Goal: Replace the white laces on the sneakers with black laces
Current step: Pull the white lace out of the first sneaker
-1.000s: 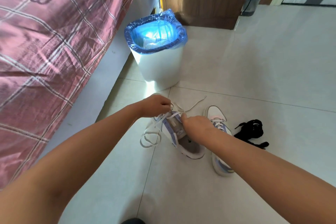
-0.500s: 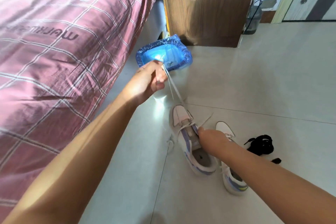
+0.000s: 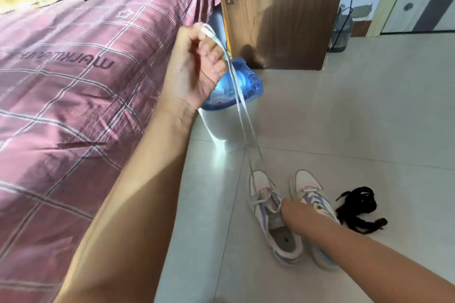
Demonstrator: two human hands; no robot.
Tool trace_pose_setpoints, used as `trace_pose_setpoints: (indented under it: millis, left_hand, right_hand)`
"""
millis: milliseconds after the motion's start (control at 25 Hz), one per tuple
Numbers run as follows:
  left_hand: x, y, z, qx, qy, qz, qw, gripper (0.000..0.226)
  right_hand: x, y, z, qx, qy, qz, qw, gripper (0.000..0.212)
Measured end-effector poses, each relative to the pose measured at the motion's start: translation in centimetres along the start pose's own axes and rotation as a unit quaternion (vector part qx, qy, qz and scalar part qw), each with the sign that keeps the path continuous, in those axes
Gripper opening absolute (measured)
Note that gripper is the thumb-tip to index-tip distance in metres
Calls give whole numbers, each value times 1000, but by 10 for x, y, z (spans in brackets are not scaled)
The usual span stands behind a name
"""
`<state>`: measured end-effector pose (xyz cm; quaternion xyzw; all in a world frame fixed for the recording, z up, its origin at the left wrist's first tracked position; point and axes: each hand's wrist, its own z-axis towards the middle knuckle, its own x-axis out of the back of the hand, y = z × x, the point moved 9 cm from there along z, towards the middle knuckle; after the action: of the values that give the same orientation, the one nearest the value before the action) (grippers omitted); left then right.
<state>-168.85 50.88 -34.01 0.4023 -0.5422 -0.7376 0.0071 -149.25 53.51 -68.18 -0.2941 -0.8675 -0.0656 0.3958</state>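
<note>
Two white and lilac sneakers lie side by side on the tiled floor. My left hand (image 3: pixel 197 66) is raised high beside the bed and pinches the white lace (image 3: pixel 240 103). The lace runs in two taut strands down to the toe end of the nearer sneaker (image 3: pixel 262 187). My right hand (image 3: pixel 291 211) holds that sneaker down at its tongue, with the fingers mostly hidden under the hand. The second sneaker (image 3: pixel 309 194) still carries its white lace. A bundle of black laces (image 3: pixel 357 206) lies on the floor to the right of it.
A bed with a pink checked cover (image 3: pixel 86 81) fills the left side. A white bin with a blue bag (image 3: pixel 248 86) stands behind the lace. A wooden cabinet (image 3: pixel 283 12) and a water jug (image 3: pixel 342 32) stand further back. Open tiled floor lies to the right.
My left hand has risen from the sneaker to well above the bin, drawing the white lace out into long taut strands. My right hand has stayed on the sneaker.
</note>
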Motion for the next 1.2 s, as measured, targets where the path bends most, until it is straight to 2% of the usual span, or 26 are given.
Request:
trace_pose_setpoints:
  millis: [80, 120, 200, 240, 280, 360, 400, 480, 520, 600, 640, 680, 720, 760, 800, 840, 880, 920, 960, 1000, 1080, 1160, 1200]
  left_hand:
    - [11, -39, -16, 44, 36, 197, 979, 27]
    - [18, -53, -25, 44, 60, 242, 967, 26]
    - [22, -73, -43, 55, 51, 180, 981, 34]
    - [14, -79, -49, 69, 5, 116, 991, 42]
    - [4, -81, -55, 79, -41, 54, 995, 48]
    - [-4, -73, -61, 76, -65, -37, 994, 45]
    - [1, -70, -60, 69, -39, -68, 995, 38]
    - [30, -65, -55, 48, 73, -107, 990, 28]
    - [51, -62, -53, 33, 136, -125, 982, 27]
    - [92, -54, -49, -4, 230, -173, 958, 26]
    - [106, -54, -48, -9, 256, -173, 951, 27]
    - [119, -60, -49, 9, 276, -126, 953, 27]
    - [129, -73, -52, 55, 286, -24, 956, 26]
    - [136, -98, -61, 121, 282, 108, 946, 23]
    - [137, -134, -75, 207, 255, 243, 913, 20]
    - [134, -178, -96, 303, 199, 364, 858, 32]
    - [128, -225, -121, 391, 124, 459, 788, 57]
    - [122, -268, -146, 444, 55, 527, 723, 82]
    - [114, -298, -162, 453, 12, 585, 672, 100]
    - [107, -317, -169, 433, -1, 635, 641, 111]
    - [104, -330, -165, 391, 32, 686, 613, 117]
    - [114, -330, -156, 389, 85, 673, 623, 111]
    - [118, -330, -155, 394, 89, 665, 628, 108]
  right_hand:
    - [4, 2, 2, 2, -2, 62, 998, 70]
    - [15, 5, 4, 8, 10, 102, 995, 90]
    - [58, 2, 6, 42, 83, 177, 980, 114]
    - [78, -7, 4, 73, 109, 219, 967, 115]
    - [89, -20, 2, 108, 115, 261, 952, 108]
    - [94, -46, 0, 168, 95, 317, 929, 72]
    - [90, -55, -1, 188, 82, 339, 918, 54]
    - [83, -64, -5, 216, 49, 401, 889, 28]
    - [79, -64, -6, 218, 31, 423, 879, 22]
    - [81, -59, -11, 213, 19, 435, 875, 27]
    - [90, -55, -13, 209, 29, 458, 863, 32]
    - [105, -47, -12, 196, 55, 506, 838, 37]
    - [122, -35, -9, 171, 87, 568, 800, 40]
    - [139, -22, -5, 143, 113, 628, 757, 41]
    - [152, -14, -2, 121, 118, 677, 716, 42]
    - [160, -12, 1, 108, 110, 717, 680, 42]
    - [161, -14, 4, 95, 97, 748, 650, 42]
    - [155, -17, 6, 74, 85, 769, 630, 42]
    - [145, -19, 8, 41, 76, 782, 617, 43]
    - [131, -20, 9, 3, 69, 795, 602, 44]
    - [109, -20, 8, -61, 55, 828, 555, 46]
    - [112, -12, 5, -86, 63, 850, 516, 47]
    - [122, -3, 2, -83, 82, 856, 504, 48]
